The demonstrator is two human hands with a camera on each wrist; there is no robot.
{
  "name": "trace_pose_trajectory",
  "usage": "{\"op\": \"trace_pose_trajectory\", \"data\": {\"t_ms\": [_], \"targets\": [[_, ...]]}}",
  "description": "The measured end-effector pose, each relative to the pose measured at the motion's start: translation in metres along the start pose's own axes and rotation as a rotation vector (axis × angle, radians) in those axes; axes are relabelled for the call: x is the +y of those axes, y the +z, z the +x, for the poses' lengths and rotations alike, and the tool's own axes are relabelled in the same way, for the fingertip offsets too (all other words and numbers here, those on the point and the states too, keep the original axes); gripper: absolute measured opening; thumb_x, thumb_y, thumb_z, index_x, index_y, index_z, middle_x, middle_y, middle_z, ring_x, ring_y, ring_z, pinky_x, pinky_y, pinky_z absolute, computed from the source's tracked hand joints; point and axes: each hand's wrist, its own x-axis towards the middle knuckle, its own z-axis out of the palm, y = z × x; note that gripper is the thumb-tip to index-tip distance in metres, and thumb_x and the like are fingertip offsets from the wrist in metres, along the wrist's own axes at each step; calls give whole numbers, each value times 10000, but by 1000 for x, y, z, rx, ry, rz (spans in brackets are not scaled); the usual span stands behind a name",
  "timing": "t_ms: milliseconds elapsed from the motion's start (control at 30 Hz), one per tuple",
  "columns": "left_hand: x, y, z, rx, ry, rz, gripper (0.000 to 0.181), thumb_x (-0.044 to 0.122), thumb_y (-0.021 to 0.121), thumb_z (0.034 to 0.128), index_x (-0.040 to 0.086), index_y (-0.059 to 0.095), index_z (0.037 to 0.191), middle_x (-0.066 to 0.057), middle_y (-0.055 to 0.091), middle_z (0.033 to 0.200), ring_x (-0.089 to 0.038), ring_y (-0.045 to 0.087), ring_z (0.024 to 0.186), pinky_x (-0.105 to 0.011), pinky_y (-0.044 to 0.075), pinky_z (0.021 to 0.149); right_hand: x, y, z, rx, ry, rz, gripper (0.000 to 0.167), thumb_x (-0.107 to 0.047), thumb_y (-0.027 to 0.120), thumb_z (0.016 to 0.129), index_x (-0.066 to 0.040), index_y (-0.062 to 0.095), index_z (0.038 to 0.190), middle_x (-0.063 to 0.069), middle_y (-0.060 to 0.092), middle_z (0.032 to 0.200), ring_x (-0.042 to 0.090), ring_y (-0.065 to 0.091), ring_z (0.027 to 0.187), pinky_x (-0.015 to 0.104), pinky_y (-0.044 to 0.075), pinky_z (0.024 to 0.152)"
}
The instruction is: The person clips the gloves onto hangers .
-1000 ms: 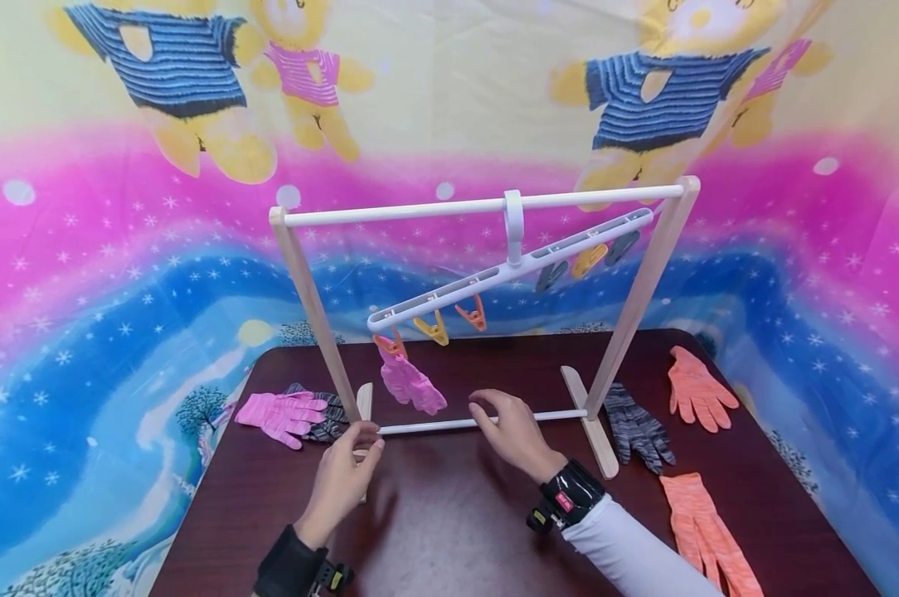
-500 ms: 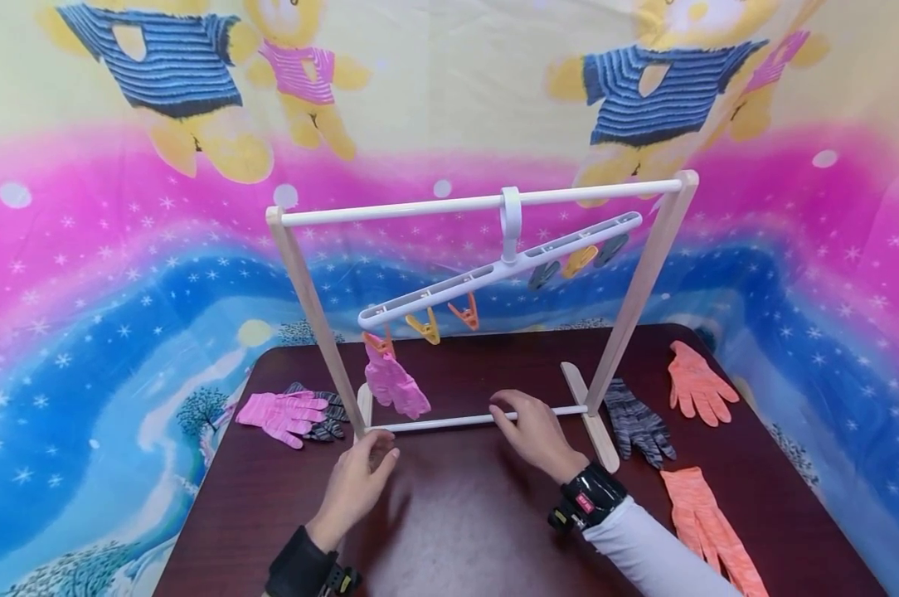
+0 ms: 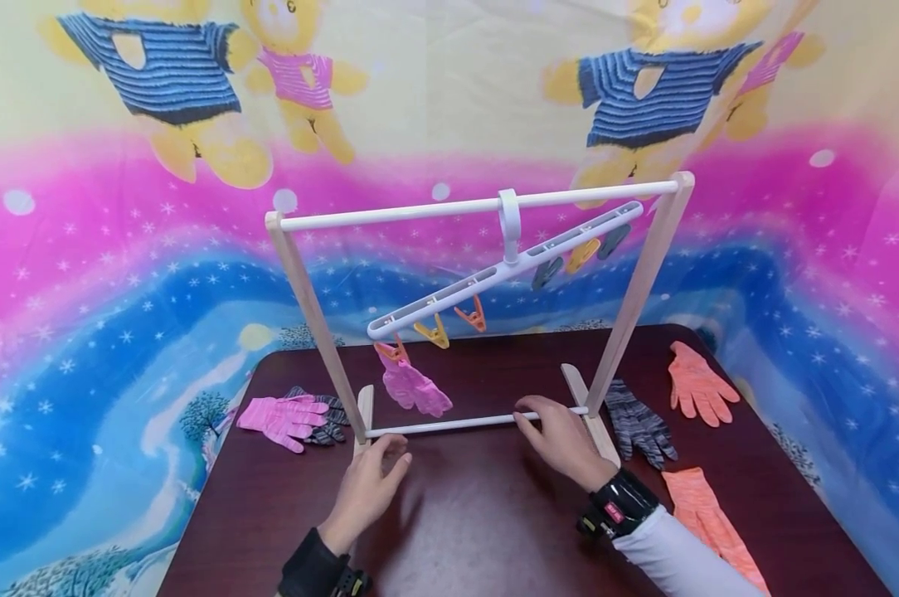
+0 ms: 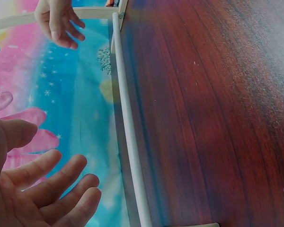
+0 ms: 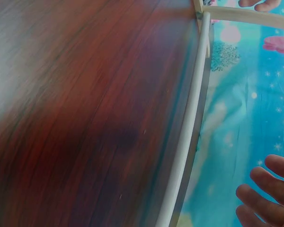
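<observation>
A white hanger [image 3: 511, 267] hooks over the rack's top rod [image 3: 390, 215], tilted with its left end low. A pink glove [image 3: 414, 388] dangles from an orange clip [image 3: 391, 351] at that low end. Other clips, such as a yellow one [image 3: 432, 332], hold nothing. My left hand [image 3: 369, 485], relaxed and holding nothing, is near the rack's lower left corner; its spread fingers [image 4: 61, 189] show in the left wrist view. My right hand [image 3: 561, 439], fingers loosely bent and empty, is by the right part of the lower rod [image 3: 449, 425].
On the table [image 3: 457, 522], a pink glove [image 3: 281, 419] overlaps a dark grey one [image 3: 332, 421] at left. To the right lie a grey glove [image 3: 639, 424] and two orange gloves [image 3: 699, 383]. Wooden posts [image 3: 639, 290] and feet stand either side. Patterned cloth hangs behind.
Both hands have shifted right, my left also drawing slightly nearer and away from the left post. The hanger and its hanging glove have swung a little to the left and back.
</observation>
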Motion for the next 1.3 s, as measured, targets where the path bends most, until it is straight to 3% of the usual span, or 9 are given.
{"op": "trace_pose_trajectory", "data": {"t_ms": [233,400,600,867,967,1100,1300], "targets": [[4,4,0,-27,19,17,249,251,659,974,125,685,1187,-26,741,1111,-193,695,1057,-400,549,890,18,-15,-13,-10,-12,-71,233,-294,681,965,-147,729,1139,17,750,1108,154,725,927,348,561,726],[4,8,-1,-29,62,58,221,234,665,969,140,683,1169,-29,747,1098,-212,701,1042,-408,535,867,28,-25,-23,-20,9,-85,274,-302,678,966,-125,724,1170,42,742,1150,199,729,975,424,574,769],[9,13,-2,-35,75,96,212,236,674,961,145,683,1152,-40,747,1109,-218,705,1050,-428,539,876,37,-37,-31,-8,12,-114,259,-276,700,951,-126,721,1161,52,748,1111,203,724,923,433,571,749],[17,15,-4,-59,90,82,236,242,670,963,130,684,1170,-42,751,1127,-218,708,1083,-443,542,906,50,-52,-42,-15,76,-160,305,-284,700,945,-91,718,1180,129,739,1153,281,719,951,490,565,747],[18,15,-4,-61,86,81,232,239,675,960,139,683,1169,-38,749,1125,-214,708,1080,-441,543,904,55,-59,-44,-18,103,-163,331,-274,706,939,-71,709,1199,150,733,1145,275,708,890,450,552,676],[18,14,-4,-71,95,90,236,246,672,962,138,681,1172,-36,746,1125,-215,706,1078,-439,544,898,63,-69,-46,-33,132,-204,350,-281,706,939,-52,704,1203,144,736,1054,181,624,696,321,437,531],[19,15,-3,-83,124,113,256,245,670,964,109,679,1181,-51,744,1129,-233,705,1078,-446,544,891,76,-84,-52,-82,177,-252,380,-283,713,928,0,702,1181,184,748,1031,131,587,595,297,411,466]]}}
